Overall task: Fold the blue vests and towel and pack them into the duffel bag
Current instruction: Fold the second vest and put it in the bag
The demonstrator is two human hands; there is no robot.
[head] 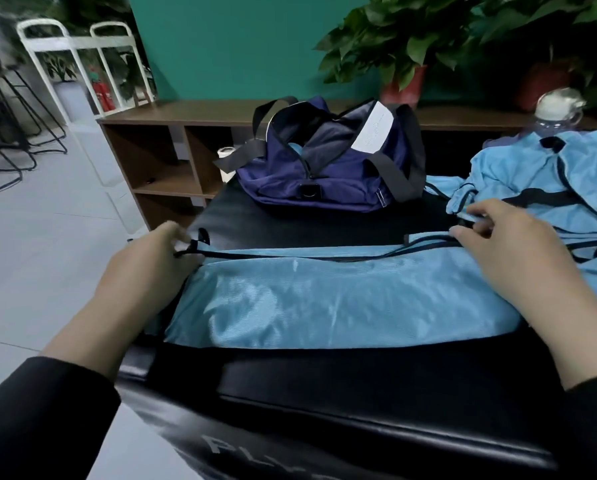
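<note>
Mid-task, roughly: one blue vest lies folded into a long strip across the near part of the black padded bench, w/ its black trim along the far edge. Left hand sits at the strip's left end, fingers curled and pinching the black trim loop there; right hand is at the right end, fingers bent around the trim/fabric edge, thumb side pressing down. Looks like another fold of this vest is in hand, so it's not ready to pack yet. More blue vests sit in an unfolded heap on the right, far side, touching the strip — still to do. Duffel bag stands far-centre on the bench, zip open; a bit of light blue shows inside, so prob. something's already packed, can't tell what. Towel: can't pick it out for sure.
</note>
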